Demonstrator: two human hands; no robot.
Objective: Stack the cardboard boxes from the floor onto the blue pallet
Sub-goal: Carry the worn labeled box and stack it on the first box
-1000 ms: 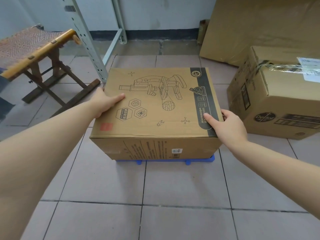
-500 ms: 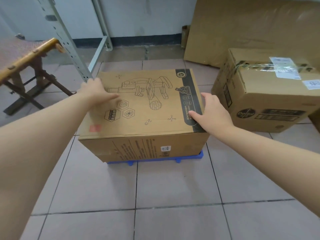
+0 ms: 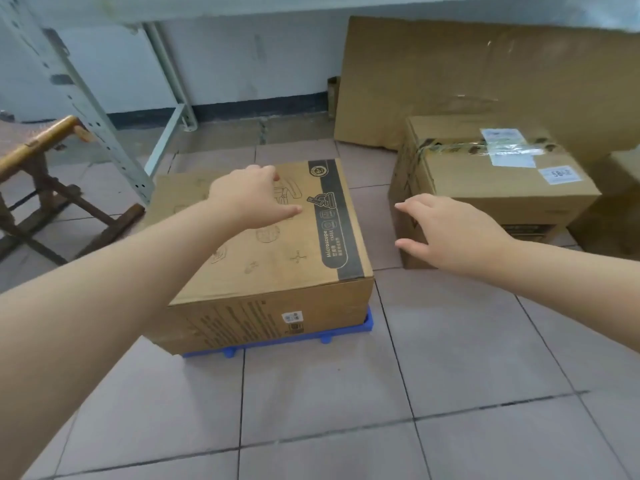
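Note:
A microscope-printed cardboard box [image 3: 277,268] rests on the blue pallet [image 3: 277,342], whose edge shows under its front. My left hand [image 3: 249,199] hovers over the box top, fingers apart, holding nothing. My right hand [image 3: 446,230] is open in front of the near left corner of a taped cardboard box [image 3: 498,188] that stands on the floor to the right. Whether the fingers touch that box I cannot tell.
A large flat cardboard sheet [image 3: 485,81] leans on the wall behind. Another box [image 3: 620,202] sits at the far right edge. A wooden stool [image 3: 45,188] and a metal rack leg [image 3: 86,105] stand to the left. Tiled floor lies in front.
Both hands have left the sides of the microscope box. The left hand lifted over its top and the right hand moved right to the taped box. The view turned right.

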